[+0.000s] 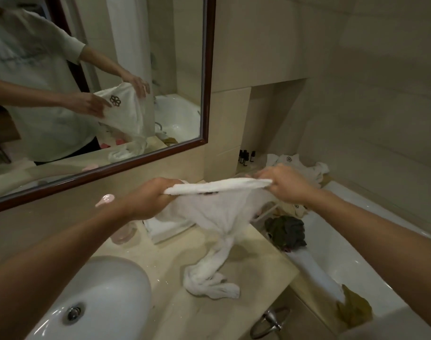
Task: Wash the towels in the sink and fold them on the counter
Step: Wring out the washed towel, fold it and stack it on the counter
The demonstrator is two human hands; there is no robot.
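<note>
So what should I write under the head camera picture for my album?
Both hands, left and right, stretch a twisted white towel above the counter beside the sink.

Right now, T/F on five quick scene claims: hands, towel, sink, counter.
1. Both hands, left hand and right hand, grip the white towel by its top edge. True.
2. The towel's lower end lies in the sink. False: it trails twisted on the counter, beside the sink.
3. The sink is full of water. False: its drain shows, no standing water.
4. A dark crumpled cloth lies right of the towel. True.
5. The towel is folded flat. False: it hangs stretched between the hands.
</note>
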